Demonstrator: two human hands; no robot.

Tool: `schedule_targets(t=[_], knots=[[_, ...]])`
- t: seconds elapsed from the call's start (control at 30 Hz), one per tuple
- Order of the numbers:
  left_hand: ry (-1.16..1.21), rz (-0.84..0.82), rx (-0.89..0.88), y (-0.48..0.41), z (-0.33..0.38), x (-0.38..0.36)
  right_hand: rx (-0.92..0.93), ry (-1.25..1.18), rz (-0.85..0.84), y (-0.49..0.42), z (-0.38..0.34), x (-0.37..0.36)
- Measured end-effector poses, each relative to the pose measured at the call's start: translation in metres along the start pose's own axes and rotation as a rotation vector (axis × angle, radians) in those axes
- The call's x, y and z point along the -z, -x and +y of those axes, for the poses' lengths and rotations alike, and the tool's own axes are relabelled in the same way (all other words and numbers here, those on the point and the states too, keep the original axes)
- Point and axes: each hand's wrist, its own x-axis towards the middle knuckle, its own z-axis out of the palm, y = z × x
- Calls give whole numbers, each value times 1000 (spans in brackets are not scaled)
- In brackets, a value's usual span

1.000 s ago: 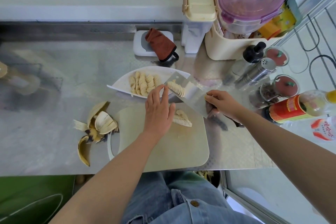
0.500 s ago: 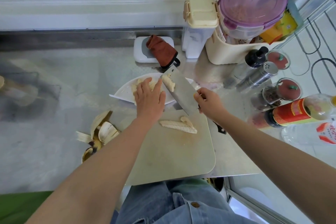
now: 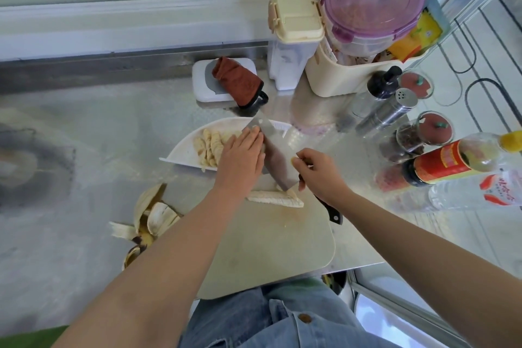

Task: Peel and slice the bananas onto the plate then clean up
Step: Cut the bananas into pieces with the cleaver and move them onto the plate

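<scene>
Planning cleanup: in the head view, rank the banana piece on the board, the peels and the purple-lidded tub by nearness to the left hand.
1. Banana piece, on the board, beside the left hand.
2. Peels, left of the board.
3. Purple-lidded tub, back right.

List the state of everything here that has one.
left hand, flat against the cleaver blade
right hand, grips the cleaver handle
cleaver, tilted, tip over the plate
plate, holds slices
banana piece, peeled, unsliced, lying on the board
peels, empty, on the counter
tub, purple lid on
</scene>
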Motion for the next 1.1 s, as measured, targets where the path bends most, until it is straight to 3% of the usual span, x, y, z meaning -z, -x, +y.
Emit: schedule_targets(t=[0.23, 0.43, 0.87, 1.1], knots=[[-26, -59, 4, 10, -3, 2, -35, -41, 39, 7, 10, 21], [-5, 79, 77, 5, 3, 12, -16, -16, 23, 8, 11, 26], [-102, -81, 132, 5, 0, 9, -12, -39, -59, 12, 20, 33], [-64, 122, 147, 5, 4, 13, -11, -155, -67, 11, 47, 50]])
